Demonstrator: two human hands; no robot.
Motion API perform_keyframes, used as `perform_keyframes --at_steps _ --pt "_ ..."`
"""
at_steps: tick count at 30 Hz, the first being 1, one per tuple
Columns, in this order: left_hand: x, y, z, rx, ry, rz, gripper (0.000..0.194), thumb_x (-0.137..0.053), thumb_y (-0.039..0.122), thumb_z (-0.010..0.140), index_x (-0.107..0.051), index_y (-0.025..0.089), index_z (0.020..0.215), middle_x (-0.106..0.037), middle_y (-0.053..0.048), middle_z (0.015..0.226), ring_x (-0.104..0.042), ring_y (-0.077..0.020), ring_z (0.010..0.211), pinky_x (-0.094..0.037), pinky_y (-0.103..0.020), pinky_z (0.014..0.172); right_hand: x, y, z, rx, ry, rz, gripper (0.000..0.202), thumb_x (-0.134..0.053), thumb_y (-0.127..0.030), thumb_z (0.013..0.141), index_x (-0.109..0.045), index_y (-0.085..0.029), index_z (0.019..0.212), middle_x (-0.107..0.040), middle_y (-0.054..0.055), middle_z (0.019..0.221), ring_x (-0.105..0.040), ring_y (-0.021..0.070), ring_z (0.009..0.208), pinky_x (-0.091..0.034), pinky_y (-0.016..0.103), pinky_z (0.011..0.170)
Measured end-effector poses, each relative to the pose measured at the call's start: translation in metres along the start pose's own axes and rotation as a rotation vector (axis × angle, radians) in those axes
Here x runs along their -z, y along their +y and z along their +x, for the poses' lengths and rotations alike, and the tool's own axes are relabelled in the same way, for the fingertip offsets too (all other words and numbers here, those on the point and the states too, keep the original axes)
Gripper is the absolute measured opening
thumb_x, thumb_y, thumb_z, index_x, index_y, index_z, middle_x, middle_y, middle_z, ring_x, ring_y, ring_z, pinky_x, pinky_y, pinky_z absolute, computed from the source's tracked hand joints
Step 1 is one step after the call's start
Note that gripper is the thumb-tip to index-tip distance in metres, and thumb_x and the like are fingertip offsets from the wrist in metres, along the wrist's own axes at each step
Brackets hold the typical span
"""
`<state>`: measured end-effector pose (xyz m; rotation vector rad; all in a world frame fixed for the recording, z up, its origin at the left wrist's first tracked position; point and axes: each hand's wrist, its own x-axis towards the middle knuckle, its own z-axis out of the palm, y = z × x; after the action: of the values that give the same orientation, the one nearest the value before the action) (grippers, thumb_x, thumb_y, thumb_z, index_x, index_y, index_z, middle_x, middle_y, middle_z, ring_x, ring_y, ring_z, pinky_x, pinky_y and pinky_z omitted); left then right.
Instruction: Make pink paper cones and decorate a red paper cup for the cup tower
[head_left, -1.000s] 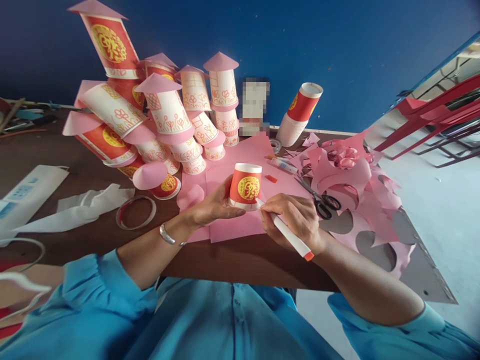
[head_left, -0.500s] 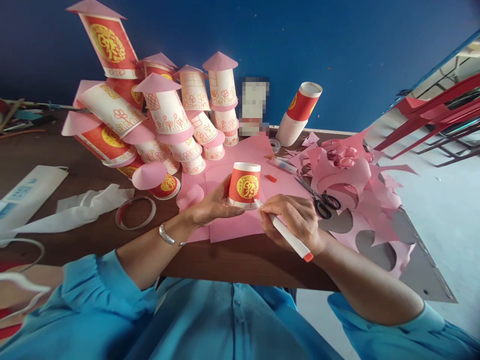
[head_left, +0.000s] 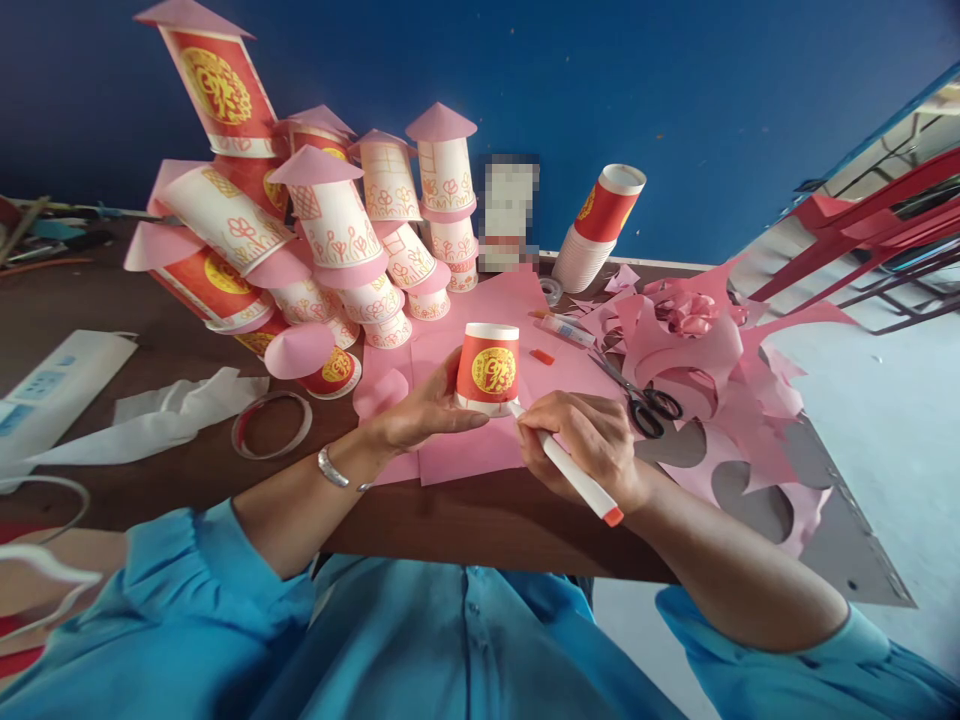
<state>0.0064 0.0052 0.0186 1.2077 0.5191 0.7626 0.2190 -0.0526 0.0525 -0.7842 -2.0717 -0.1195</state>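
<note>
My left hand (head_left: 424,408) holds a red paper cup (head_left: 489,368) with a yellow round emblem, its white rim band at the bottom. Short marks show on that white band. In my right hand (head_left: 585,440) is a white marker (head_left: 576,474) with an orange end, its tip at the lower right edge of the cup. Pink paper sheets (head_left: 461,450) lie under both hands. An orange cap (head_left: 541,356) rests on the sheets to the right of the cup.
Decorated cup towers (head_left: 334,225) with pink cone roofs stand at the back left. Behind the sheets is a cup stack (head_left: 585,255). Scissors (head_left: 651,400) and pink scraps (head_left: 716,370) lie on the right. A tape roll (head_left: 271,425) and tissue (head_left: 161,415) are at the left.
The cup has shifted very slightly left and up in my left hand. The marker has moved slightly left with it, its tip still at the white band.
</note>
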Motion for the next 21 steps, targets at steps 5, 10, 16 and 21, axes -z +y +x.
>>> perform_keyframes --at_steps 5,10,16,21 --pt "-0.0012 0.0009 -0.0005 -0.001 0.021 0.001 0.069 -0.086 0.024 0.078 -0.054 0.029 0.139 -0.066 -0.006 0.125 -0.063 -0.027 0.118 -0.049 -0.052 0.107 -0.0013 -0.0005 -0.0006 0.005 -0.001 0.008 0.016 -0.061 -0.007 0.091 -0.054 -0.021 0.095 -0.068 -0.001 0.069 -0.067 0.0133 0.056 -0.053 0.024 0.05" --pt "-0.0015 0.0023 0.0001 0.005 0.032 0.036 0.07 -0.087 0.027 0.077 -0.055 0.027 0.138 -0.066 -0.007 0.128 -0.062 -0.0279 0.12 -0.049 -0.048 0.107 -0.0026 -0.0012 -0.0003 0.009 0.0 0.005 0.016 -0.06 -0.008 0.092 -0.053 -0.022 0.096 -0.067 -0.003 0.068 -0.066 0.0124 0.055 -0.052 0.024 0.051" --pt "-0.0009 0.0014 -0.0004 0.014 0.04 0.039 0.072 -0.088 0.029 0.076 -0.055 0.027 0.14 -0.067 -0.008 0.13 -0.061 -0.0306 0.123 -0.049 -0.052 0.108 -0.0004 -0.0021 0.0013 0.033 0.026 0.025 0.018 -0.062 -0.005 0.09 -0.055 -0.021 0.097 -0.068 -0.002 0.068 -0.068 0.0135 0.056 -0.055 0.025 0.052" --pt "0.0015 0.0009 -0.0002 -0.002 0.041 0.021 0.069 -0.088 0.028 0.075 -0.058 0.027 0.138 -0.07 -0.009 0.13 -0.064 -0.0331 0.124 -0.048 -0.055 0.111 0.0029 0.0015 0.0023 0.026 0.123 0.02 0.015 -0.064 -0.013 0.093 -0.058 -0.021 0.105 -0.072 0.001 0.077 -0.071 0.015 0.064 -0.059 0.025 0.055"
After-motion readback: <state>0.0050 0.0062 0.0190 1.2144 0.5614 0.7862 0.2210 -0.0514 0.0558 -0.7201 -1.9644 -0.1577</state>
